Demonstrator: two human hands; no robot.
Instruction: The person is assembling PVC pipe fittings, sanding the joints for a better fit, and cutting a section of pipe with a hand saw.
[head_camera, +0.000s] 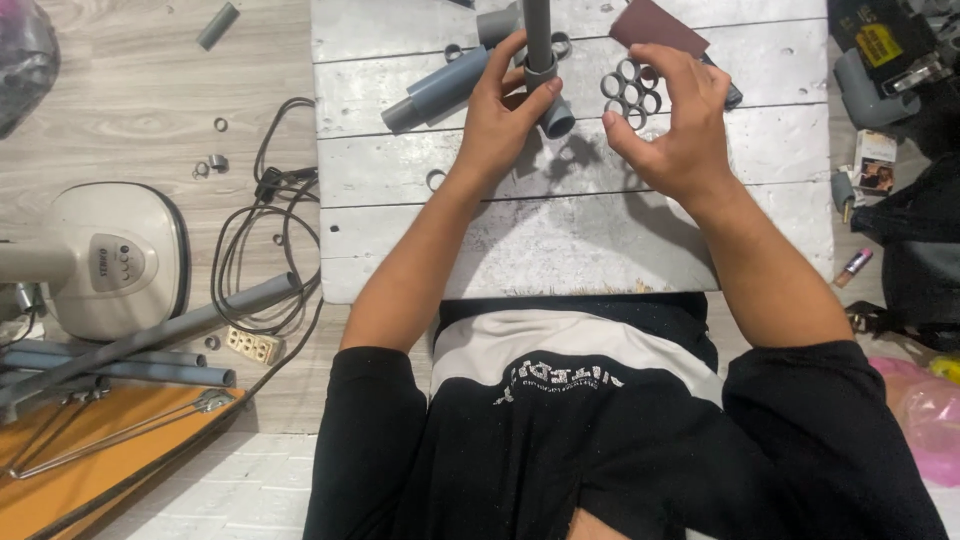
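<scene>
My left hand (508, 112) grips a grey plastic pipe fitting (548, 92) with a thin grey pipe (537, 25) standing up out of it, over the white plank table (560, 225). My right hand (672, 118) holds a cluster of short grey pipe rings (630, 92) joined side by side, fingers curled around its right side. A thicker grey pipe piece (440, 90) lies on the table just left of my left hand. A single loose ring (436, 179) lies near my left wrist.
A dark red sheet (655, 25) lies at the table's far edge. On the floor to the left are a fan base (115, 260), black cables (265, 215), a power strip (254, 345), long grey pipes (150, 345) and small rings (208, 165). Tools and boxes (880, 60) crowd the right.
</scene>
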